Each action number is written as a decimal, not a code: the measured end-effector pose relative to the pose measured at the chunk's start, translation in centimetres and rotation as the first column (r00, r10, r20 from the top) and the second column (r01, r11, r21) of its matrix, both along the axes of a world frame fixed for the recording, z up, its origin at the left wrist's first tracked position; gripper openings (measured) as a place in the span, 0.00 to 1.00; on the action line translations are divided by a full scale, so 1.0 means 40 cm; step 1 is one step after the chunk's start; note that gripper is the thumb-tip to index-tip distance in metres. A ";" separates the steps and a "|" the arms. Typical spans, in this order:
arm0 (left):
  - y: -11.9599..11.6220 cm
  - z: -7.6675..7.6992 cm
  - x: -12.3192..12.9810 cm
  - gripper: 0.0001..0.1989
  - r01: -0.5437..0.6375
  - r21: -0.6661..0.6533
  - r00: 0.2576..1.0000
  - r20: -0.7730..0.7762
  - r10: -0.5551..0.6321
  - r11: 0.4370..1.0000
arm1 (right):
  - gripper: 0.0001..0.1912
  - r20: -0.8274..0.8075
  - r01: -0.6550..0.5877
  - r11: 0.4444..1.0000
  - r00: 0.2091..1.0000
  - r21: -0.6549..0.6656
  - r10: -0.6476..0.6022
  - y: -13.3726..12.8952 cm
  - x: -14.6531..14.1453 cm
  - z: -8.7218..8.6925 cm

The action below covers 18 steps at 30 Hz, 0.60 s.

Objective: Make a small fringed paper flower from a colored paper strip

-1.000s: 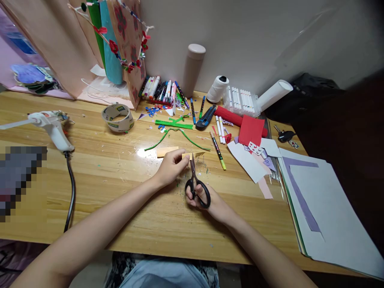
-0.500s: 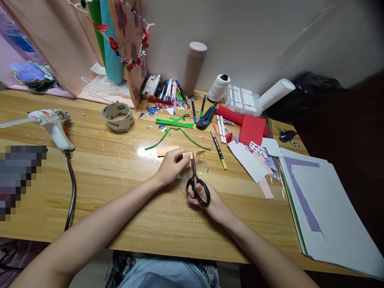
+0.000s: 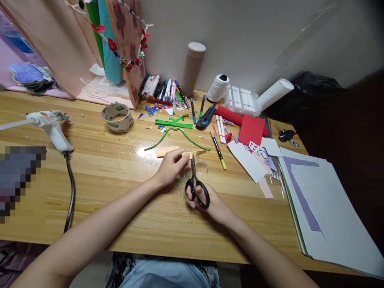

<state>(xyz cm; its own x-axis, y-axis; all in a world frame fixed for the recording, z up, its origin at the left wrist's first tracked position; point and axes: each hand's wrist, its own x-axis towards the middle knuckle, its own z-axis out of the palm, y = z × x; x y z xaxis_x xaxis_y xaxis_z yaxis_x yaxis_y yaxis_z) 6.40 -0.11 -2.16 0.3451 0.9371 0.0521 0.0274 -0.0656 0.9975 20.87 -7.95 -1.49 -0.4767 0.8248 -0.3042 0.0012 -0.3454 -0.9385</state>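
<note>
My left hand [image 3: 172, 167] pinches a small strip of yellow-orange paper [image 3: 199, 153] near the middle of the table. My right hand [image 3: 203, 200] grips black-handled scissors [image 3: 196, 182], thumb and fingers through the loops. The blades point away from me and meet the paper just right of my left fingertips. Another yellow-orange paper piece [image 3: 165, 152] lies flat behind my left hand. Beyond it, a bent green wire-like strip [image 3: 163, 138] forms an arch on the table. My left fingers partly hide the held paper.
A glue gun [image 3: 51, 124] and a tape roll [image 3: 117, 118] stand left. Farther back are green strips [image 3: 174, 123], a utility knife [image 3: 206, 117] and loose markers [image 3: 218, 150]. Red paper [image 3: 251, 130], scraps and a stack of sheets [image 3: 339, 212] lie right.
The scissors and the paper have barely moved; the paper's right end looks slightly different in shape. The whole view has shifted a little. Both hands keep their grip.
</note>
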 end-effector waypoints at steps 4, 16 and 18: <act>0.001 -0.002 -0.001 0.18 0.015 -0.001 1.000 0.005 -0.015 1.000 | 0.31 -0.004 -0.033 0.999 0.999 0.001 0.033 0.001 0.002 0.005; 0.003 -0.001 -0.003 0.18 0.011 0.001 1.000 -0.001 -0.011 1.000 | 0.30 0.005 0.021 1.000 1.000 -0.024 -0.020 -0.002 0.001 -0.007; 0.001 0.000 -0.003 0.18 0.012 0.003 1.000 -0.005 -0.012 1.000 | 0.30 0.000 0.023 0.999 1.000 -0.023 -0.023 -0.002 0.001 -0.007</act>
<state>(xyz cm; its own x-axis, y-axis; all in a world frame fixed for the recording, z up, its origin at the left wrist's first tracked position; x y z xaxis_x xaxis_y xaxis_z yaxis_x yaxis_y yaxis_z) 6.26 -0.05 -2.17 0.3567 0.9327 0.0535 0.0312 -0.0691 0.9971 20.93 -8.05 -1.78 -0.4577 0.8282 -0.3234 -0.0070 -0.3671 -0.9302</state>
